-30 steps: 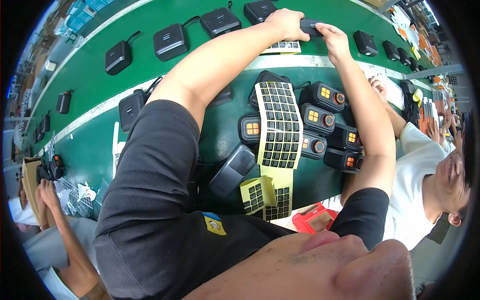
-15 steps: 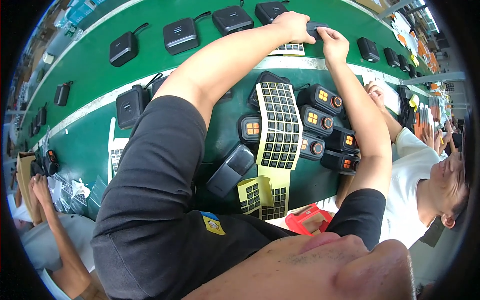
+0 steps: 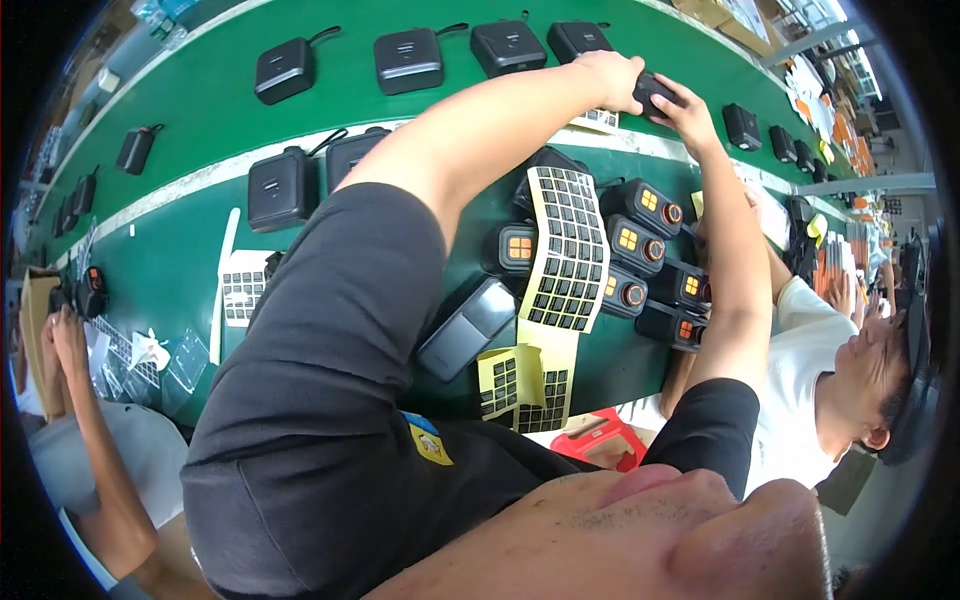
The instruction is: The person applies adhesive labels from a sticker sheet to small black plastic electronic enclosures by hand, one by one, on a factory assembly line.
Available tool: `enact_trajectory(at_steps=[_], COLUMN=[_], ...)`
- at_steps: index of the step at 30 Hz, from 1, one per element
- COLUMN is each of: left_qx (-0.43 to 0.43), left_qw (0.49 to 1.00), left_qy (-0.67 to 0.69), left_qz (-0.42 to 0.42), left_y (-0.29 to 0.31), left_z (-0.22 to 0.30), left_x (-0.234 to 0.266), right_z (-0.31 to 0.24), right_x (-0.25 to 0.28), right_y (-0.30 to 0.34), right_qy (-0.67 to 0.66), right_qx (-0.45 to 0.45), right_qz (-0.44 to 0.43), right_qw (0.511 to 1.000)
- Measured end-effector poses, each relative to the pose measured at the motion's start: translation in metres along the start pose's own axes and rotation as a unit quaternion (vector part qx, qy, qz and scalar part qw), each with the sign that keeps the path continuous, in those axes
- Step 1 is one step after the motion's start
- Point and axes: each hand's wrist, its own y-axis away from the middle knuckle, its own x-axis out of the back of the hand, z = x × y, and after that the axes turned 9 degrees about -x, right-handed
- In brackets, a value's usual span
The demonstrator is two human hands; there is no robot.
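Observation:
Out at the far side of the bench, a small black box-shaped device point(image 3: 655, 92) is held between my two hands. My left hand point(image 3: 610, 80) closes on its left side. My right hand point(image 3: 690, 118) grips its right side with curved fingers, which partly cover it. Just under the left hand, the edge of a yellow-backed sticker sheet point(image 3: 598, 119) shows. A longer sheet of black rectangular stickers point(image 3: 567, 250) drapes over devices nearer to me. Right of it sit several black devices with orange square buttons and orange-ringed knobs point(image 3: 650, 207).
Black strapped cases point(image 3: 408, 60) line the green far surface, past a pale strip point(image 3: 200, 190). A grey-black device point(image 3: 467, 328) lies left of the folded yellow sheet point(image 3: 548, 360). A red frame point(image 3: 600, 440) is by my body. Co-workers sit at left point(image 3: 110, 460) and right point(image 3: 810, 370).
The view has shifted, so most things appear farther right or lower. My right hand's fingers have gone from a pinch at the device's edge to a wider grip, and the device looks more tilted.

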Motion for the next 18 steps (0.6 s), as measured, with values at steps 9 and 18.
enact_trajectory(at_steps=[9,18], left_qx=[0.088,0.039], left_qw=[0.943,0.866], left_qy=[0.1,0.323], left_qz=[0.305,0.381], left_y=[0.176,0.353], left_z=[-0.046,0.004], left_x=[0.129,0.143], right_z=[-0.026,-0.044], right_x=[-0.025,-0.075], right_y=[-0.006,-0.096], right_qy=[0.566,0.5], right_qx=[0.046,0.054], right_qz=[0.249,0.182], right_qw=[0.785,0.845])
